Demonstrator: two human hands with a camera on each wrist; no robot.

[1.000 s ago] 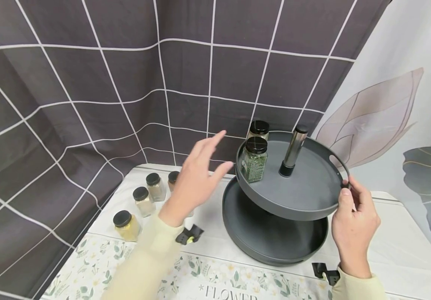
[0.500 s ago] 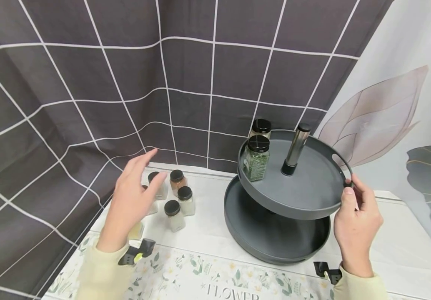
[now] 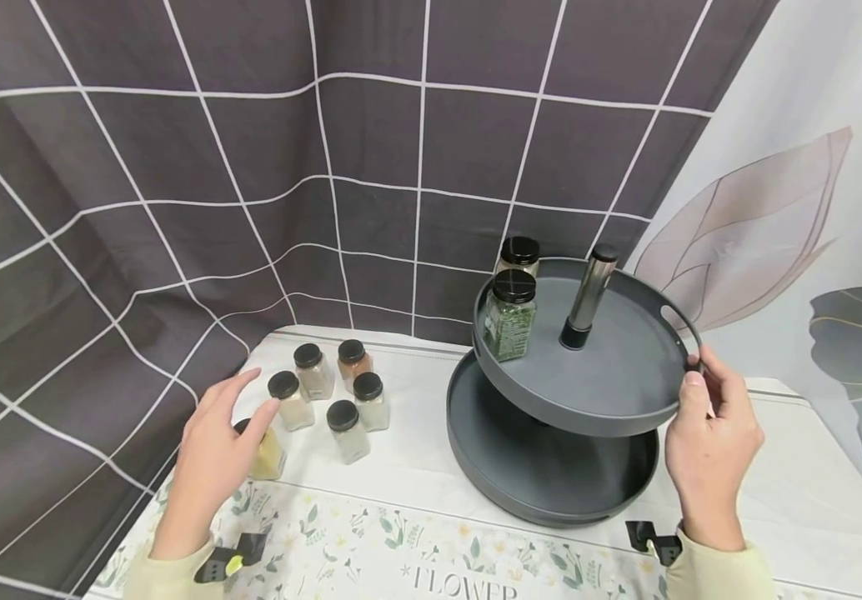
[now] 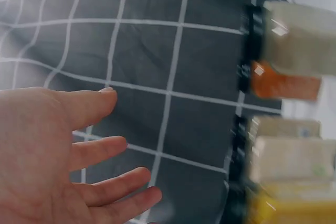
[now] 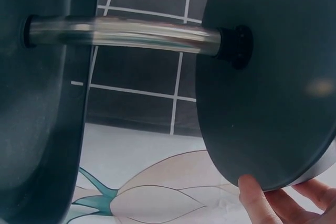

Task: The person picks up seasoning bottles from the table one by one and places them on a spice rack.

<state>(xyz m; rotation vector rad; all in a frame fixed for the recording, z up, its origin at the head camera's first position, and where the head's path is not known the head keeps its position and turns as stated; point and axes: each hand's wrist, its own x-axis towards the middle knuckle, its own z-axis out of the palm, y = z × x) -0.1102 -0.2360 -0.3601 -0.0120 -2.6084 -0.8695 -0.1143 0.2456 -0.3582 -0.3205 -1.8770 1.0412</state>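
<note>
My left hand (image 3: 209,462) hovers beside a spice jar of yellow powder (image 3: 269,458), fingers spread and thumb partly covering its black lid. In the left wrist view, nothing lies between the fingers of that hand (image 4: 79,156). My right hand (image 3: 712,450) grips the rim of the upper tray (image 3: 626,375) of a grey two-tier turntable, by its handle slot. From the right wrist view, the thumb presses under this tray (image 5: 273,103). A jar of green herbs (image 3: 510,325) and another black-lidded jar (image 3: 518,254) stand on its left side.
Near the left hand are a cream jar (image 3: 293,404), a beige jar (image 3: 314,373), an orange-brown jar (image 3: 354,360) and two whitish jars, one here (image 3: 348,433). The lower tray (image 3: 551,475) rests on the white cloth. A dark grid-patterned curtain (image 3: 371,133) hangs behind.
My left hand has moved left and down, away from the upper tray, over the loose jars to the yellow one. My right hand still grips the tray rim.
</note>
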